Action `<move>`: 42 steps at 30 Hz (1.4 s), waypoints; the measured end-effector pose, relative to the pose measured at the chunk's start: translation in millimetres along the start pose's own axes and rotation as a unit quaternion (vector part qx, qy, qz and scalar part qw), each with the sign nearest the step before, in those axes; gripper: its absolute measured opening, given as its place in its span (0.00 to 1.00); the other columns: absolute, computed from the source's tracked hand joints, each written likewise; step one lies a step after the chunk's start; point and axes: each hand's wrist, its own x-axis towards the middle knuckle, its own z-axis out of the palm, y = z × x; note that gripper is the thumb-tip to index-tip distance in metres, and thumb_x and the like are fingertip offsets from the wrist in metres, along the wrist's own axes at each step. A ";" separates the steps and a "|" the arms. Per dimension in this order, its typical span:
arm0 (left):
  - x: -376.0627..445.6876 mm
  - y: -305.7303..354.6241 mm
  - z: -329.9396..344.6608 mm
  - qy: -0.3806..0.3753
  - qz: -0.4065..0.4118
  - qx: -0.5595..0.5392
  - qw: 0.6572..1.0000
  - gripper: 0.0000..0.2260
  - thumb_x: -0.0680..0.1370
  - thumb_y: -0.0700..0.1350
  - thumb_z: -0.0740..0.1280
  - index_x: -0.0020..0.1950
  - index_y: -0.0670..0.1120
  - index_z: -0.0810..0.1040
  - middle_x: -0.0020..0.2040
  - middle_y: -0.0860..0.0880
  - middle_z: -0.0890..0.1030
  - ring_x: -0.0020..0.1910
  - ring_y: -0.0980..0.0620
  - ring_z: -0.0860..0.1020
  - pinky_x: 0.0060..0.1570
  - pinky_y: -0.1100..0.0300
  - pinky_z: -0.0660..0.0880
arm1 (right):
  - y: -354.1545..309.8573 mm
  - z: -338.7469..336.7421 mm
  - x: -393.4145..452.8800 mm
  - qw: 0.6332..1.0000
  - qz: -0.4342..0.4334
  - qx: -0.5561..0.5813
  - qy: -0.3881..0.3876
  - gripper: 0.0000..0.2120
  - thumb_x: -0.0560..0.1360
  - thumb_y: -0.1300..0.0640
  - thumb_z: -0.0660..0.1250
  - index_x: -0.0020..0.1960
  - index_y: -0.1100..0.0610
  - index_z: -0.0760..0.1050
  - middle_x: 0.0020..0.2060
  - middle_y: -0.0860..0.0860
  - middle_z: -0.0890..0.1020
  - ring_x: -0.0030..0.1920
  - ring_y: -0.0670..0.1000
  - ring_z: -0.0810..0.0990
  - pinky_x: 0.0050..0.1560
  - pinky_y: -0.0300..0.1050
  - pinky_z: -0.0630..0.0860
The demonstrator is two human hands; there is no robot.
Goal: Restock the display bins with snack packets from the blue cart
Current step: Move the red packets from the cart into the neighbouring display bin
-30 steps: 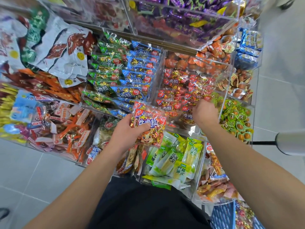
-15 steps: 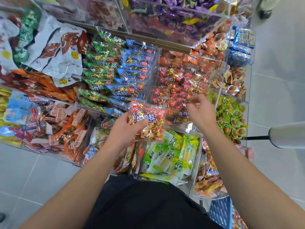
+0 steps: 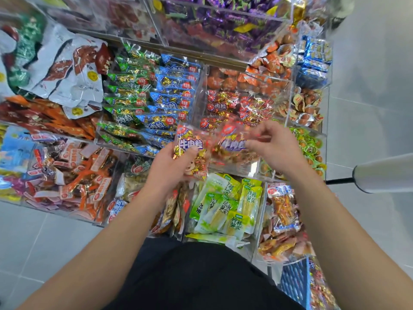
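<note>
Clear acrylic bin (image 3: 288, 90) holds red packets; left hand (image 3: 169, 168) and right hand (image 3: 274, 148) fingers each grasp one

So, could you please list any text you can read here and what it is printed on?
"牛肉粒": red packet held by the left hand.
"肉粒": red packets in the bin.
"肉粒": blue packets.
Green packets' print and all other labels: too small or blurred.
</note>
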 end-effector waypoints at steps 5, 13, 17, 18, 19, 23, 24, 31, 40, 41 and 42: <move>3.8 -2.1 -5.5 0.019 -0.013 -0.059 0.998 0.03 0.80 0.54 0.69 0.49 0.60 0.75 0.41 0.59 0.86 0.41 0.55 0.86 0.34 0.61 0.81 | 14.9 -33.8 18.9 0.981 -0.033 -0.163 0.099 0.09 0.73 0.57 0.73 0.51 0.51 0.77 0.39 0.40 0.78 0.42 0.48 0.78 0.35 0.37 0.66; 1.7 -8.0 -5.6 0.003 -0.021 -0.053 0.998 0.07 0.81 0.52 0.67 0.56 0.52 0.79 0.46 0.55 0.87 0.44 0.53 0.86 0.37 0.59 0.82 | 29.5 12.3 42.6 0.913 -0.066 -0.402 0.013 0.12 0.77 0.60 0.65 0.60 0.52 0.77 0.52 0.54 0.82 0.49 0.60 0.81 0.44 0.54 0.81; 3.1 -8.9 -8.3 0.005 -0.025 -0.062 0.998 0.06 0.81 0.51 0.67 0.55 0.52 0.79 0.46 0.54 0.87 0.44 0.52 0.86 0.36 0.59 0.82 | 48.8 32.9 47.9 0.918 -0.030 -0.396 -0.015 0.11 0.77 0.62 0.65 0.59 0.54 0.75 0.48 0.54 0.81 0.47 0.61 0.81 0.44 0.56 0.81; 3.3 -8.6 -9.0 0.006 -0.023 -0.061 0.998 0.06 0.82 0.51 0.67 0.55 0.51 0.79 0.46 0.53 0.87 0.43 0.52 0.86 0.36 0.59 0.82 | 52.0 38.0 49.8 0.911 -0.034 -0.411 -0.010 0.11 0.77 0.63 0.65 0.58 0.54 0.75 0.45 0.54 0.81 0.46 0.60 0.81 0.44 0.55 0.81; 3.5 -8.4 -9.3 0.005 -0.021 -0.059 0.998 0.06 0.82 0.51 0.67 0.55 0.51 0.79 0.46 0.53 0.87 0.43 0.52 0.86 0.36 0.59 0.82 | 54.9 42.6 52.4 0.900 -0.045 -0.433 -0.004 0.12 0.76 0.64 0.65 0.57 0.55 0.76 0.44 0.54 0.81 0.48 0.60 0.80 0.47 0.54 0.80; 4.4 -10.7 -10.0 0.004 -0.020 -0.053 0.998 0.05 0.82 0.51 0.66 0.54 0.52 0.79 0.45 0.54 0.87 0.43 0.52 0.86 0.36 0.57 0.82 | 62.7 48.5 59.3 0.854 -0.067 -0.516 -0.006 0.15 0.75 0.62 0.65 0.59 0.50 0.78 0.53 0.53 0.82 0.61 0.60 0.72 0.62 0.55 0.68; 4.7 -11.6 -10.6 0.005 -0.019 -0.051 0.998 0.04 0.82 0.51 0.66 0.54 0.53 0.79 0.45 0.54 0.87 0.43 0.52 0.86 0.37 0.57 0.82 | 64.1 48.0 59.5 0.842 -0.071 -0.534 -0.005 0.15 0.76 0.61 0.65 0.59 0.49 0.79 0.55 0.53 0.81 0.61 0.59 0.72 0.61 0.55 0.68; 5.1 -20.6 -14.2 0.006 -0.035 -0.048 0.998 0.06 0.82 0.52 0.66 0.54 0.53 0.80 0.49 0.53 0.87 0.47 0.51 0.86 0.45 0.50 0.83 | 55.7 52.4 57.2 0.915 0.010 -0.403 -0.011 0.14 0.75 0.68 0.61 0.56 0.55 0.75 0.43 0.57 0.82 0.41 0.61 0.80 0.37 0.49 0.77; 6.0 -19.2 -15.1 0.011 -0.044 -0.066 0.997 0.06 0.82 0.51 0.65 0.53 0.53 0.81 0.46 0.54 0.87 0.45 0.53 0.86 0.38 0.59 0.82 | 37.2 26.7 46.2 0.940 -0.022 -0.331 0.079 0.12 0.77 0.61 0.61 0.54 0.54 0.81 0.41 0.56 0.84 0.39 0.61 0.81 0.37 0.47 0.77; 5.9 -19.1 -15.0 0.012 -0.046 -0.066 0.997 0.05 0.82 0.51 0.65 0.53 0.53 0.80 0.46 0.54 0.87 0.45 0.53 0.86 0.38 0.59 0.82 | 36.3 25.1 47.2 0.934 -0.020 -0.350 0.069 0.12 0.77 0.62 0.61 0.54 0.53 0.82 0.41 0.56 0.84 0.40 0.61 0.81 0.37 0.47 0.76; 5.8 -19.0 -14.7 0.013 -0.048 -0.067 0.996 0.05 0.82 0.51 0.65 0.53 0.53 0.80 0.46 0.54 0.87 0.45 0.53 0.86 0.38 0.58 0.82 | 36.3 25.7 47.4 0.928 -0.013 -0.367 0.054 0.12 0.76 0.63 0.62 0.53 0.54 0.82 0.41 0.57 0.84 0.40 0.61 0.81 0.38 0.48 0.75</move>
